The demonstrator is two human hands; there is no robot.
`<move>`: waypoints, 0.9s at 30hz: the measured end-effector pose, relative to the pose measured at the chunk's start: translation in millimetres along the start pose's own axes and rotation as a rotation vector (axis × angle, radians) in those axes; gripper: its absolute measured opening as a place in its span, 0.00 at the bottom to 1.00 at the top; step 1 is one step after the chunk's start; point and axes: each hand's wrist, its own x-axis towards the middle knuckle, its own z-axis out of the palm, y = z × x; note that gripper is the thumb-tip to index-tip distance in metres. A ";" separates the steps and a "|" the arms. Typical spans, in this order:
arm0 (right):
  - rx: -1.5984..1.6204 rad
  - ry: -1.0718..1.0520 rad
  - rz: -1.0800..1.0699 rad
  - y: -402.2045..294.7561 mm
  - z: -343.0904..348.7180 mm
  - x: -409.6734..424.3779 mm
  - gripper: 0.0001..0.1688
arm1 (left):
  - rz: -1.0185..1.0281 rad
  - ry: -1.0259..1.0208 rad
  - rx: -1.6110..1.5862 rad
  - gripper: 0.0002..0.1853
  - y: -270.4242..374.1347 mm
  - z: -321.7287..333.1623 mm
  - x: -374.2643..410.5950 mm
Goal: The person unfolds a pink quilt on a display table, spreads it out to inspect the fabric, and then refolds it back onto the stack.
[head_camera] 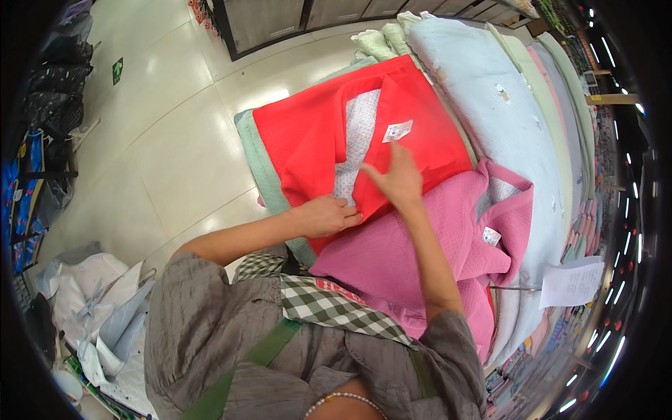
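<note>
A red quilted garment (310, 131) with a pale dotted lining (362, 126) lies spread on a pile of folded fabric before me. My left hand (328, 216) pinches its lower edge near the opening. Over the front panel is my right hand (396, 176), its thumb and fingers apart, just below a small white tag with coloured dots (397, 131); whether the fingertips touch the cloth I cannot tell. A pink quilted garment (388, 252) lies to the right, partly under my right forearm, with a similar tag (491, 236).
Light blue quilted bedding (472, 68) is stacked at the right, beside green and pink pieces. A sheet bearing writing (571, 283) hangs at the far right. Dark cabinets (262, 23) stand beyond the tiled floor (178, 121). White and grey fabric items (100, 299) are at lower left.
</note>
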 end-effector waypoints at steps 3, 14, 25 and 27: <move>-0.257 -0.217 0.057 -27.2 36.6 3.2 0.54 | -0.091 -0.045 0.020 0.24 -4.4 -12.8 -12.8; 0.471 0.109 0.108 37.9 38.7 54.1 0.19 | -0.683 0.028 0.003 0.35 -52.5 -59.8 -43.9; 0.703 0.353 -0.078 49.0 -34.0 -7.7 0.24 | -0.734 0.544 0.306 0.24 -122.8 -32.5 -29.6; 0.558 0.482 0.044 85.4 -31.0 -47.5 0.23 | -0.647 0.455 0.067 0.24 -101.4 2.3 -10.6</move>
